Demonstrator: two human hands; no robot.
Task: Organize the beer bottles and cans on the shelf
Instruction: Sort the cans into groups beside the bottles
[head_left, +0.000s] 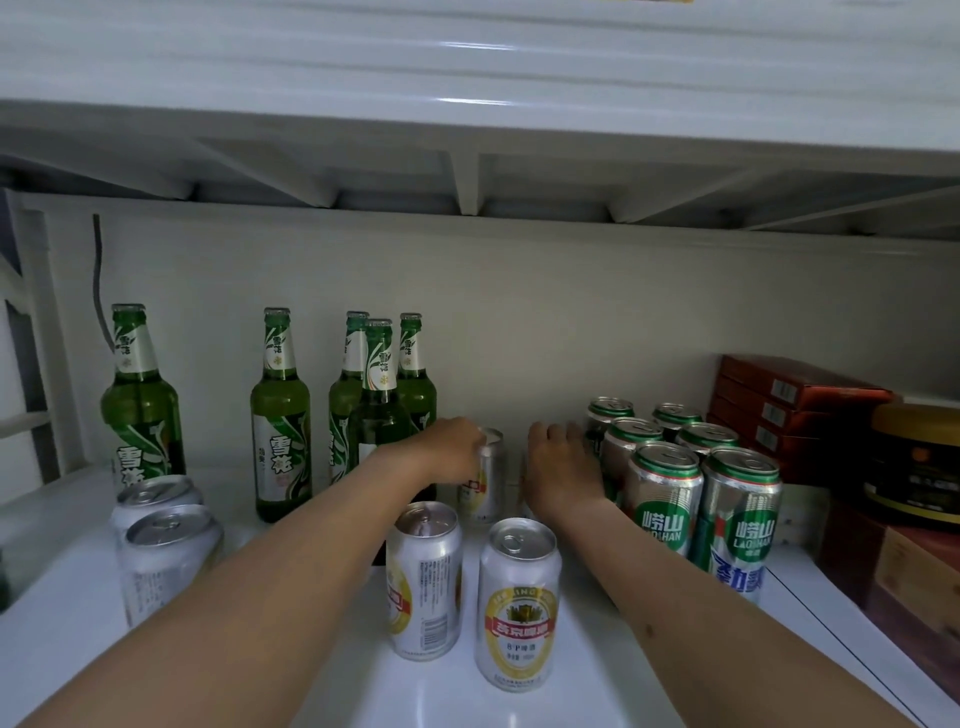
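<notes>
- Nearest on the white shelf (519, 706) stand two upright silver cans with red and gold labels: the front silver can (518, 605), and the second silver can (423, 579) just to its left and slightly behind.
- At the near left, two more silver cans (161, 551) stand one behind the other, blurred; their labels cannot be read.
- At the near right is a block of green-and-silver cans (691, 478) packed in two columns that run back toward the wall, all upright.
- The right hand (561, 470) lies beside this block, its fingers (553, 434) straight and close together against the left side of the rear cans.
- The left hand (452, 449) reaches across to a third silver can (485, 478) farther back, between the bottles and the green cans; its fingers (475, 441) curl over the can's top and grip it.
- Behind the left hand, three green beer bottles (382, 410) cluster together; another green bottle (280, 415) stands apart to their left, and a far-left bottle (140, 400) stands well apart again.
- At the far right, a stack of red boxes (789, 410) sits by the wall, with a dark round tin with a yellow lid (917, 467) in front of it.
</notes>
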